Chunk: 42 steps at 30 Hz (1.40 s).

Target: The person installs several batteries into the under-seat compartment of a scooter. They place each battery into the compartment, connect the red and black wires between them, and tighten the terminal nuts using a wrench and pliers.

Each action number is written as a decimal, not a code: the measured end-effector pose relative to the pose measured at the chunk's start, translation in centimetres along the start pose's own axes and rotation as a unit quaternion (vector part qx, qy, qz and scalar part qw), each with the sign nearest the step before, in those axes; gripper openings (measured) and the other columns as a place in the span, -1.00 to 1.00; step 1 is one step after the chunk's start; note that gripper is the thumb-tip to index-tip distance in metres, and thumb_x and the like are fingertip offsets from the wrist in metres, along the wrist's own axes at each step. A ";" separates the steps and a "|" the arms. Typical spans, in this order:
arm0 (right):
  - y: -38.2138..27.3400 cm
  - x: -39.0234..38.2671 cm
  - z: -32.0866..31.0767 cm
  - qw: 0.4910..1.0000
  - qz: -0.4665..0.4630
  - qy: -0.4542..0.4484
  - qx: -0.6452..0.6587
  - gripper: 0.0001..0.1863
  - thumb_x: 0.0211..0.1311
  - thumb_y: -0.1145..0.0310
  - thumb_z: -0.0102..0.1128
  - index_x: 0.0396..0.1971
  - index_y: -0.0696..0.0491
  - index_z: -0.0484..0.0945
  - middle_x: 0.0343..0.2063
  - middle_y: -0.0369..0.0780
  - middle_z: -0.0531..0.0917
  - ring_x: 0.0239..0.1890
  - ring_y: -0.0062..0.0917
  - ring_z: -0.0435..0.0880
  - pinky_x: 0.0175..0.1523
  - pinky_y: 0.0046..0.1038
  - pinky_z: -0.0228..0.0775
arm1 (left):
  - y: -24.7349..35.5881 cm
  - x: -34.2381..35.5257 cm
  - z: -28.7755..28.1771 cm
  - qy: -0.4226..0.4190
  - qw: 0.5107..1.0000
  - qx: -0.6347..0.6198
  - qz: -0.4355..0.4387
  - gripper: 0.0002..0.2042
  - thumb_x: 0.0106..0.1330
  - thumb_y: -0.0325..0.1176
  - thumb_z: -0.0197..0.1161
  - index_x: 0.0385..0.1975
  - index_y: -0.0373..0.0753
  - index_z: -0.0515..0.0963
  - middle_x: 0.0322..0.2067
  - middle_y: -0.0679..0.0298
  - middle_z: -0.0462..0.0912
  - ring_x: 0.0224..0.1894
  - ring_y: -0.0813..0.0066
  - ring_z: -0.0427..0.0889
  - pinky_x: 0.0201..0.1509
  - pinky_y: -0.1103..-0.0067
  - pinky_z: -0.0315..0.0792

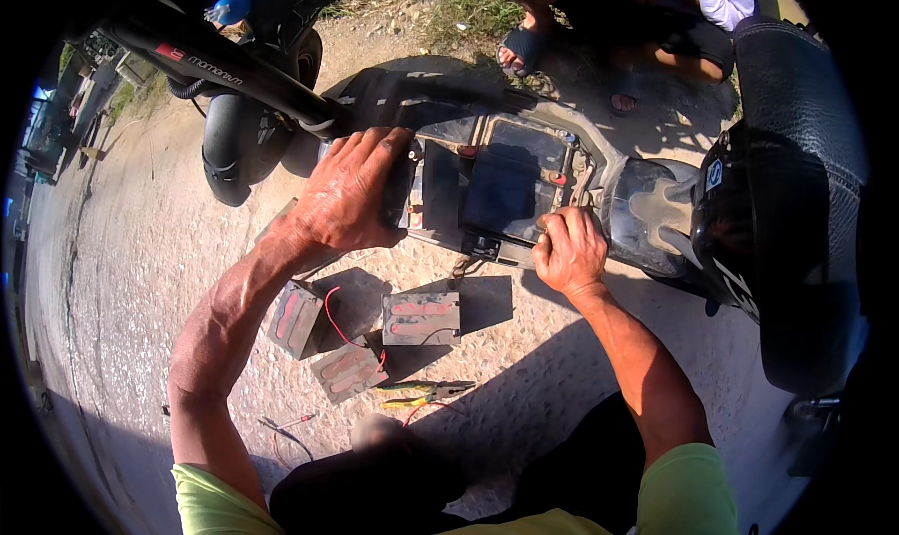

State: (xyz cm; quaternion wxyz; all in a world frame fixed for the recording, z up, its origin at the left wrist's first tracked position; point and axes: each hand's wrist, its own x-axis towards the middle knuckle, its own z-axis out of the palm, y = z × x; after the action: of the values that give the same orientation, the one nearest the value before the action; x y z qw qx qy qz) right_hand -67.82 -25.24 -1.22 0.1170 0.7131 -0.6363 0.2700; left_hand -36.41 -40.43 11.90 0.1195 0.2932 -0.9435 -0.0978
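Sleeved arms (646, 376) bracket loose batteries (421, 319), left fingers (373, 151) clasping another battery (417, 190), right fingers (575, 224) curled, hold unclear.

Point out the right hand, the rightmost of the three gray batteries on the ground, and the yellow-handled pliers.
Right hand (573, 254): head view, back of the hand.
Rightmost gray battery (421, 319): head view, the face with two red strips.
Yellow-handled pliers (417, 387): head view, upper handle.
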 end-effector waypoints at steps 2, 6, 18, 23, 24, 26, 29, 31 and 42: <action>0.0 0.1 0.2 1.000 -0.002 0.011 0.006 -0.73 -0.03 0.35 0.26 -0.24 -0.02 0.58 -0.25 -0.21 0.56 -0.24 -0.23 0.61 -0.22 -0.20 0.52 | -0.7 1.4 0.7 -0.034 0.999 0.022 -0.022 0.07 -0.24 -0.24 0.62 0.41 -0.36 0.22 0.17 -0.16 0.44 0.26 -0.15 0.44 0.41 0.14 0.29; 0.5 -0.3 0.2 1.000 0.002 0.017 -0.004 -0.74 -0.05 0.35 0.28 -0.27 -0.03 0.57 -0.29 -0.22 0.54 -0.27 -0.24 0.60 -0.25 -0.21 0.52 | -0.3 3.6 0.3 -0.093 0.995 0.041 -0.019 0.09 -0.22 -0.15 0.62 0.42 -0.37 0.21 0.18 -0.19 0.43 0.29 -0.18 0.42 0.46 0.17 0.26; 0.3 0.1 -0.1 1.000 0.004 0.006 -0.006 -0.72 -0.03 0.35 0.22 -0.24 0.02 0.60 -0.25 -0.18 0.57 -0.23 -0.22 0.61 -0.17 -0.21 0.50 | -1.3 4.1 0.7 -0.021 0.998 0.006 0.054 0.09 -0.27 -0.22 0.66 0.40 -0.35 0.23 0.18 -0.11 0.44 0.21 -0.19 0.46 0.35 0.16 0.36; 0.4 -0.1 0.0 1.000 0.008 0.001 0.002 -0.72 -0.03 0.34 0.24 -0.24 -0.01 0.60 -0.26 -0.20 0.56 -0.24 -0.23 0.61 -0.20 -0.21 0.50 | -1.9 4.4 1.9 -0.006 0.997 0.016 0.080 0.03 -0.21 -0.27 0.62 0.39 -0.34 0.24 0.18 -0.10 0.45 0.18 -0.15 0.48 0.31 0.17 0.39; 0.3 -0.2 0.2 1.000 0.010 -0.001 0.000 -0.71 -0.04 0.34 0.25 -0.23 -0.02 0.60 -0.26 -0.21 0.55 -0.25 -0.24 0.61 -0.22 -0.21 0.51 | -2.1 4.3 2.4 -0.012 0.996 0.033 0.081 0.02 -0.19 -0.28 0.61 0.39 -0.34 0.24 0.18 -0.10 0.45 0.18 -0.13 0.48 0.31 0.17 0.39; 0.5 -0.3 0.4 1.000 0.008 0.003 -0.003 -0.71 -0.05 0.33 0.27 -0.23 -0.05 0.60 -0.28 -0.22 0.54 -0.26 -0.25 0.60 -0.25 -0.22 0.51 | -2.5 4.2 3.2 -0.018 0.995 0.054 0.085 -0.01 -0.16 -0.28 0.60 0.38 -0.33 0.25 0.19 -0.09 0.45 0.17 -0.11 0.49 0.30 0.18 0.41; 0.3 0.0 0.1 1.000 0.003 0.012 -0.006 -0.72 -0.06 0.33 0.27 -0.26 -0.06 0.58 -0.29 -0.23 0.53 -0.28 -0.27 0.60 -0.28 -0.22 0.51 | -2.8 4.2 4.0 -0.033 0.991 0.067 0.108 -0.05 -0.13 -0.28 0.59 0.37 -0.32 0.26 0.20 -0.07 0.44 0.17 -0.09 0.49 0.29 0.20 0.42; 0.3 -0.2 0.2 1.000 0.009 0.009 -0.004 -0.73 -0.06 0.33 0.27 -0.26 -0.06 0.58 -0.30 -0.23 0.53 -0.28 -0.27 0.60 -0.28 -0.23 0.51 | -3.1 4.6 4.5 -0.031 0.993 0.059 0.101 -0.04 -0.13 -0.27 0.59 0.37 -0.31 0.26 0.20 -0.07 0.45 0.17 -0.08 0.49 0.28 0.19 0.42; 0.2 0.0 0.1 1.000 0.012 0.005 -0.002 -0.73 -0.04 0.33 0.27 -0.25 -0.05 0.58 -0.28 -0.21 0.54 -0.27 -0.26 0.60 -0.25 -0.21 0.52 | -4.0 4.9 4.9 -0.082 0.993 0.068 0.055 -0.01 -0.15 -0.17 0.61 0.39 -0.26 0.26 0.25 -0.04 0.39 0.30 -0.05 0.40 0.42 0.12 0.24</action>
State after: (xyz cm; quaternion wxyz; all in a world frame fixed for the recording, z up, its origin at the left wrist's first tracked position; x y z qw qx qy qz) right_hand -68.05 -25.29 -1.35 0.1180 0.7037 -0.6451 0.2733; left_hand -39.65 -45.91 7.05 0.0272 0.2396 -0.9692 -0.0501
